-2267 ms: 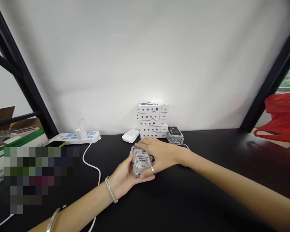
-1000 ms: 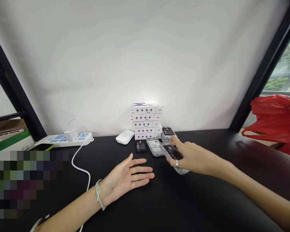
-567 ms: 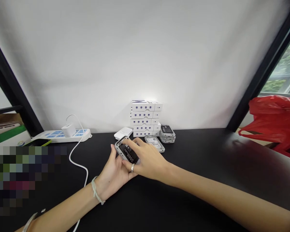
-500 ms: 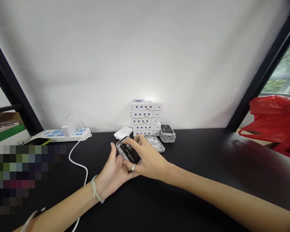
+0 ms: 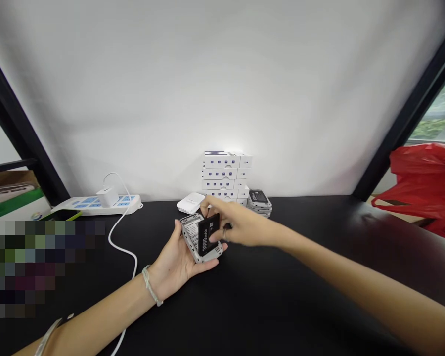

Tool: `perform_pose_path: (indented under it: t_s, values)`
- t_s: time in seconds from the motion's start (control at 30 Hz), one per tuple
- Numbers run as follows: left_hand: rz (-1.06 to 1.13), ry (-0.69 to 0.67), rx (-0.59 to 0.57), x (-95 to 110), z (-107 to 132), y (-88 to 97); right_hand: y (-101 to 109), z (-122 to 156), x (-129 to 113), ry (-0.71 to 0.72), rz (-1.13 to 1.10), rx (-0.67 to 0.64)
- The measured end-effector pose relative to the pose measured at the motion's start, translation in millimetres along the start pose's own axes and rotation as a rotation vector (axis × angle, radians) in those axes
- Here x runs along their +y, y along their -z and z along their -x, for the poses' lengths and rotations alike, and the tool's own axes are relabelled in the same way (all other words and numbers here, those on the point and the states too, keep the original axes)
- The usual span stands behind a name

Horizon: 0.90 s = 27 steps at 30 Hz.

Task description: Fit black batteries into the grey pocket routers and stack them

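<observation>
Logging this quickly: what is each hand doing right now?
Left hand: holding a gray handheld device, palm up.
Right hand: holding a black 3000mAh battery at its top.

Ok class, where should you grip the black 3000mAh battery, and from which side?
Probably pinch the black 3000mAh battery by its long edges near the raised upper end, coming from above and the right, where the right hand is. It tilts up from the grey device cradled in the left hand, leaving that end free.

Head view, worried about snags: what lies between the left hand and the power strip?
In the head view, a white cable lies on the black tabletop between the left hand and the power strip.
</observation>
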<state>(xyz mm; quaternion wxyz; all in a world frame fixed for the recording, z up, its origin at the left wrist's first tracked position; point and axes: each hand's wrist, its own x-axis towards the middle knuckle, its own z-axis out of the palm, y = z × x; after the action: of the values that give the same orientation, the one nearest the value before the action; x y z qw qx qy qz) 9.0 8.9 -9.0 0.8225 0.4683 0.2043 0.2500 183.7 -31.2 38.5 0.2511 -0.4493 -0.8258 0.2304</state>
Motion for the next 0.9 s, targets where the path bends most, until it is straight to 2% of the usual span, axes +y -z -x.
perform_pose_path:
  t_s: [0.03,0.1,0.2,0.3,0.4,0.5,0.63,0.7,0.83,0.9]
  values:
    - [0.01,0.007,-0.015,-0.1,0.1,0.2,8.6,-1.5,6.3,-0.021,-0.11,-0.009]
    - [0.01,0.022,-0.014,-0.4,0.6,-0.3,22.3,-5.7,22.4,-0.119,-0.233,0.099]
    - [-0.012,0.035,0.024,-0.6,0.4,-2.3,31.5,-13.6,48.4,-0.332,-0.145,0.299]
    - [-0.025,0.034,0.068,-0.5,-1.7,-3.3,29.8,-23.6,67.4,-0.432,-0.024,0.318]
    - [0.002,0.028,0.081,-1.2,-3.6,-1.1,22.6,-35.9,77.4,-0.456,0.071,0.293]
    - [0.037,0.027,0.068,-3.0,-4.2,3.1,14.1,-44.8,79.8,-0.439,0.22,0.332]
    - [0.064,0.024,0.048,-4.8,-4.1,6.0,11.8,-40.1,64.3,-0.326,0.373,0.399]
    - [0.055,0.016,0.028,-4.7,-3.2,4.9,15.1,-31.1,47.6,-0.231,0.385,0.304]
    - [-0.056,-0.003,-0.004,-3.4,1.6,-1.8,14.1,-13.5,12.4,-0.007,0.453,-0.086]
    - [-0.132,-0.031,0.033,-2.7,4.4,-5.8,6.9,-9.2,0.5,0.042,0.521,-0.156]
